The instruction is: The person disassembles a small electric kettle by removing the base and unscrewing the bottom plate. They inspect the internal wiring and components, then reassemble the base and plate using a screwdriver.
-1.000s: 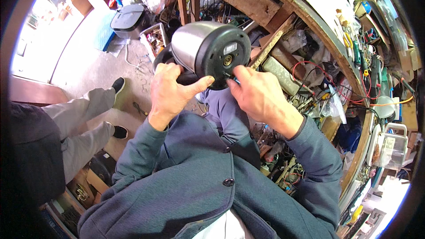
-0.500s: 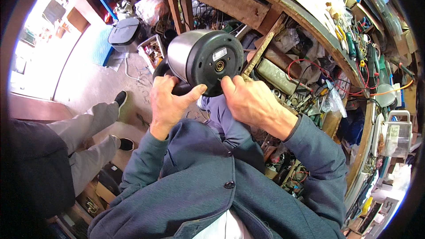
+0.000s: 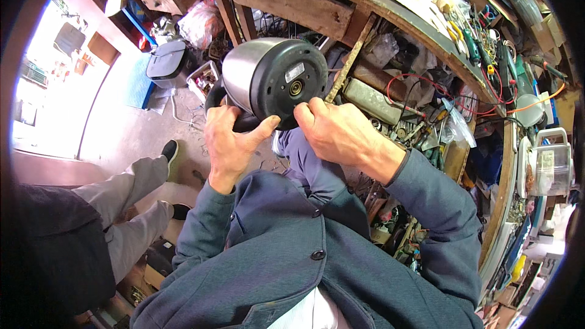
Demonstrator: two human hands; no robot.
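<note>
While the left hand curls around the black handle, its thumb at the base's edge, the kettle is held up beyond the lap, long axis tipped base-first rightward. Nearer the central connector, the right hand has its fingers pinched together (any contents hidden) just below it.

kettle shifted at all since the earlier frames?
No, not noticeably in any direction: the kettle keeps about the same gap from the pale oblong box beyond it to the right. The whole view has tilted instead.
</note>
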